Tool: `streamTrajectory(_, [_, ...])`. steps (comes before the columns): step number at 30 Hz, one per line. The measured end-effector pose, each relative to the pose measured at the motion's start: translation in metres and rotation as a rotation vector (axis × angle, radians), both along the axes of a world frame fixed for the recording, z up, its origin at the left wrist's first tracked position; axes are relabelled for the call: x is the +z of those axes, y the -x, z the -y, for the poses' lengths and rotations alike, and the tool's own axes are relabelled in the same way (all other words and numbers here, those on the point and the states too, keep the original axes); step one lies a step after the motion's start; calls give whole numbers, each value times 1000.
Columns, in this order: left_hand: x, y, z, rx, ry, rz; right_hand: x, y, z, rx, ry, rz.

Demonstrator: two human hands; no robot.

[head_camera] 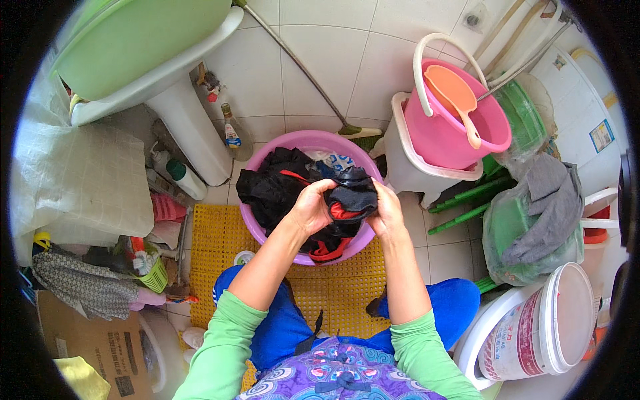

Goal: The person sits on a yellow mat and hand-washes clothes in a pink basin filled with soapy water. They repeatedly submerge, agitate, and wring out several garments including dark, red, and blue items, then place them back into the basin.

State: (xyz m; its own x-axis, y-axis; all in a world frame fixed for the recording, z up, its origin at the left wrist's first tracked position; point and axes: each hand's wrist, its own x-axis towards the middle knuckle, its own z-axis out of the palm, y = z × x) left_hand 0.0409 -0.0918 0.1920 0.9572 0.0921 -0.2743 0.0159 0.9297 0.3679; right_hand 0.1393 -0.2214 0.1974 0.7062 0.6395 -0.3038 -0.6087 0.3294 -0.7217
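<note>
Between them, my left hand (314, 206) and my right hand (388, 209) grip a wet black garment (353, 186) with a red lining showing at its opening. They hold it above a round purple plastic basin (250, 214). Inside the basin lies a heap of black cloth (277, 187) with red trim, and part of it hangs over the left rim. A white cloth with blue lettering (336, 161) sits at the far side of the heap. What lies under the held garment is hidden.
Yellow perforated mats (215, 250) lie under the basin. Behind it stand a glass bottle (237, 134) and a long-handled brush (357, 131). To the right, a pink bucket (420, 132) with an orange dipper (452, 92) rests in a white stool (400, 172). A pedestal sink (192, 135) is at left.
</note>
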Motion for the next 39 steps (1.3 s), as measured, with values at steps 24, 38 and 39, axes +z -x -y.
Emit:
streamTrajectory(24, [23,12,-7,685,-1074,-14,30,13,2,-319,172,854])
streamTrajectory(38, [13,-3,1,444,-601,211,26,16,-14,-447,250,739])
streamTrajectory(39, [11,-7,5,462,-510,250,22,19,-23,-547,234,832])
